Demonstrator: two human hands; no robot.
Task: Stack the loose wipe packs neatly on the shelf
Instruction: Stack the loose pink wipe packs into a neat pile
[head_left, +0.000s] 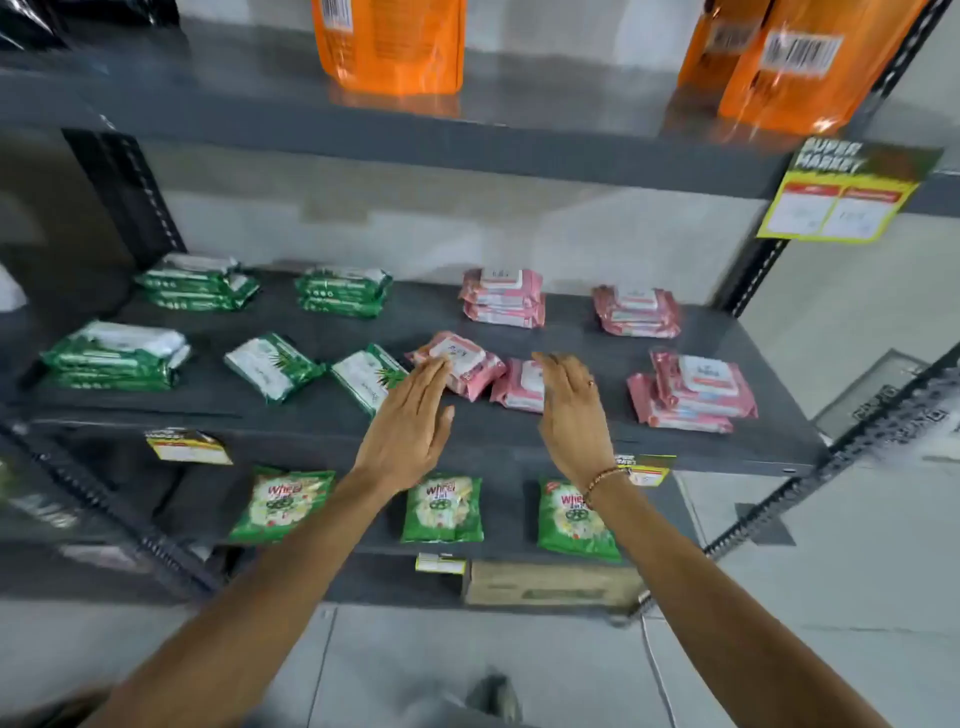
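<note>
Wipe packs lie on the dark middle shelf (597, 332). Two loose pink wipe packs sit near the front: one tilted pack (457, 364) and one flat pack (519, 387), just beside each other. The left hand (410, 415) is flat with fingers straight, and its fingertips reach the tilted pack. The right hand (571, 410) is flat too, covering part of the flat pack. Neither hand holds anything. Two loose green wipe packs (272, 366) lie to the left. Neat pink stacks (503, 299) sit behind.
</note>
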